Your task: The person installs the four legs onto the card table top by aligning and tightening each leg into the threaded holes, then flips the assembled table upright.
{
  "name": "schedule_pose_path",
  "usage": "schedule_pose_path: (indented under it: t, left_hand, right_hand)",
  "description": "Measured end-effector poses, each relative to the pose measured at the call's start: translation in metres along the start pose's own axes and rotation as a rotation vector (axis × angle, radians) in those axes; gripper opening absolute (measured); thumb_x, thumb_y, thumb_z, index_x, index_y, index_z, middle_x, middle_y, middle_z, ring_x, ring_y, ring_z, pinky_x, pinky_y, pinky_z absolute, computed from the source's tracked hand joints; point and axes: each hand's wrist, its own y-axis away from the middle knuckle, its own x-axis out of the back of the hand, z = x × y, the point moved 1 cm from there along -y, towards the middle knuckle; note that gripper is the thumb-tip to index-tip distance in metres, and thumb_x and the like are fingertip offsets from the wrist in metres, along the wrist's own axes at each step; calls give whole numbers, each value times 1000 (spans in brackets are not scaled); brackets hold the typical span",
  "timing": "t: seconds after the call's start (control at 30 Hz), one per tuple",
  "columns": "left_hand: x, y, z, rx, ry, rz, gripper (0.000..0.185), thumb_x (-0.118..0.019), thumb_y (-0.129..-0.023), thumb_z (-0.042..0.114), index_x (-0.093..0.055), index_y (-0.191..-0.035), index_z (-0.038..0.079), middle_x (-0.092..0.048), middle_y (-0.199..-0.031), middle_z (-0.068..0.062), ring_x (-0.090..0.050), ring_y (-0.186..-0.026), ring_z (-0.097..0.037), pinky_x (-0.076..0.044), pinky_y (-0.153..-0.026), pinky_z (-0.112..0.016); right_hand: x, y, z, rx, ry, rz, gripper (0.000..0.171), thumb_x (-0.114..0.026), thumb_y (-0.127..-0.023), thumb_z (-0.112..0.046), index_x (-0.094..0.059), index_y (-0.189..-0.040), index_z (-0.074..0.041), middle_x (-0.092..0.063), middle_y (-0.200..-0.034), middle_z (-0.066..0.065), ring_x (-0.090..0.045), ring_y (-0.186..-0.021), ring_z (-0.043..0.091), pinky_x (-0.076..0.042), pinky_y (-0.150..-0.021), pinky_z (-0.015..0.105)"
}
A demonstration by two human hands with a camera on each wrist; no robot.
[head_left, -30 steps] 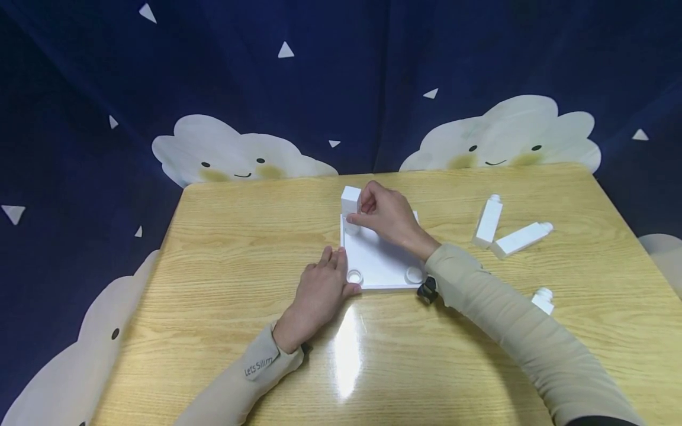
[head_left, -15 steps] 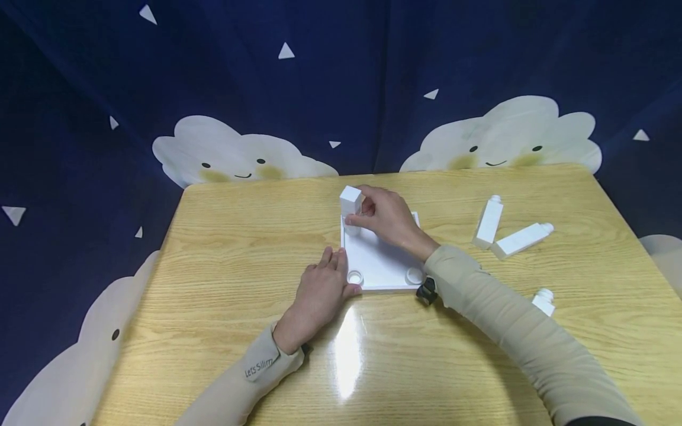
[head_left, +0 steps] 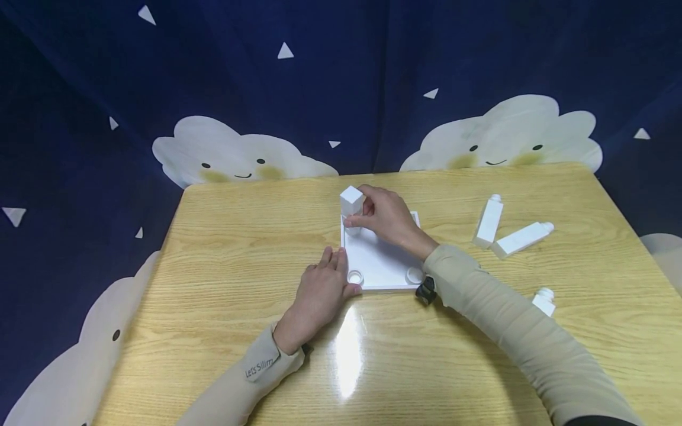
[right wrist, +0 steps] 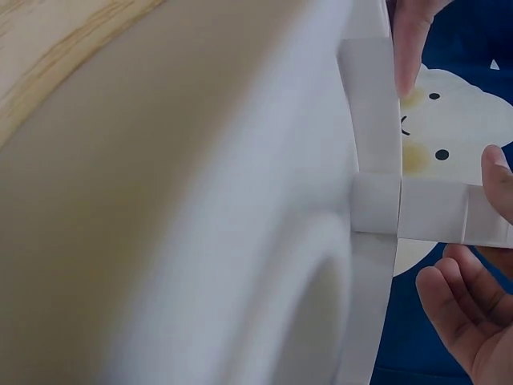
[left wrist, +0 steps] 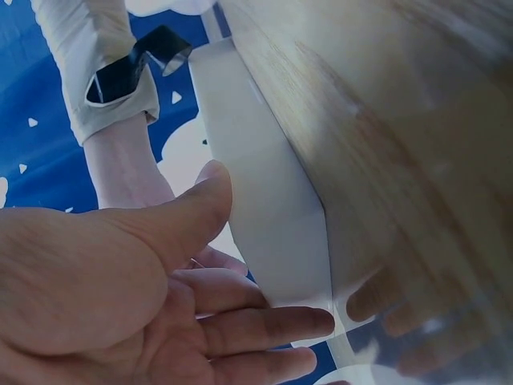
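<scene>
A white square board (head_left: 380, 257) with a raised rim and round corner sockets lies on the wooden table. At its far left corner a white square table leg (head_left: 351, 204) stands upright, its lower end at the corner socket. My right hand (head_left: 391, 218) pinches this leg between thumb and fingers; the right wrist view shows the leg (right wrist: 437, 210) meeting the board's rim. With fingers extended, my left hand (head_left: 319, 290) rests against the board's near left corner. In the left wrist view its thumb touches the side of the board (left wrist: 268, 184).
To the right lie two white legs with threaded ends, one pointing away (head_left: 488, 222) and one slanting right (head_left: 522, 239). Another leg (head_left: 543, 302) is partly hidden by the right sleeve. Near sockets show at the left (head_left: 354, 277) and right (head_left: 414, 275). A dark blue curtain hangs behind the table.
The upright leg has turned slightly about its own length, its top now showing as a diamond. My right fingers have shifted a little with it. The left hand and board stay put.
</scene>
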Motion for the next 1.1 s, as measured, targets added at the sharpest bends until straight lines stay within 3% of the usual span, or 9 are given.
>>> schedule_pose_path:
  t: [0.27,0.63,0.9,1.1]
  left_hand:
    - [1,-1,1,2,14,25,83,-70,-88,47,-45,-142,-11,-56,-139,-24,-46,-135,-41,-54,-87,-53]
    - [1,-1,1,7,-5,16,83,-69,-89,48,-45,-142,-12,-56,-139,-24,-46,-135,-41,-55,-85,-51]
    - [1,-1,1,11,4,5,83,-68,-90,48,-44,-143,-12,-55,-139,-25,-45,-136,-41,-54,-86,-52]
    - [2,-1,2,10,10,3,83,-67,-90,48,-44,-143,-12,-55,-139,-25,-45,-136,-41,-54,-87,-53]
  right_hand:
    - [0,1,0,-2,-3,6,52,-89,-76,-33,-63,-116,-10,-60,-73,0,-54,-65,18,-42,-60,34]
    - [4,4,0,-33,-35,-7,41,-85,-83,-24,-64,-114,-8,-66,-79,0,-58,-66,16,-47,-61,32]
    - [5,5,0,-47,-28,-14,43,-84,-83,-29,-63,-114,-8,-66,-77,-2,-59,-64,16,-47,-60,33]
    - [5,6,-1,-65,-1,-9,41,-84,-82,-34,-61,-106,-11,-66,-74,-3,-58,-64,16,-45,-61,33]
